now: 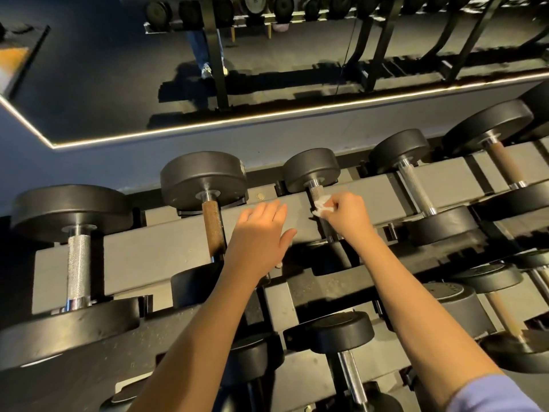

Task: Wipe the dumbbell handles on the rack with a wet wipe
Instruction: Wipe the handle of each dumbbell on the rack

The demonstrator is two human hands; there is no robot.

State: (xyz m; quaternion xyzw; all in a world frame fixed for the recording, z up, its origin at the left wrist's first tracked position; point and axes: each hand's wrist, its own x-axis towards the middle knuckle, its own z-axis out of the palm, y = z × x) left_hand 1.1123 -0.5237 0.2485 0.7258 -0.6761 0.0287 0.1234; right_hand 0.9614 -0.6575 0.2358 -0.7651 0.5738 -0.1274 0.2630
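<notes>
A grey rack [166, 248] is set against a dark wall [267, 138] below a light-edged mirror [118, 84]. The left hand [261, 230] is spread over it, fingers straight, beside a rusty dumbbell [212, 224]. Further right, a white wipe [322, 205] is pinched against a silver handle [317, 191] by the right hand [346, 215].

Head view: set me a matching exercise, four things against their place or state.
1 left hand
2 right hand
3 wet wipe
4 brown handle

A pinches the wipe
B white, crumpled, against the silver handle
C rests flat on the rack bar, fingers straight
D just left of the left hand

Pairs: 1-C, 2-A, 3-B, 4-D.
</notes>
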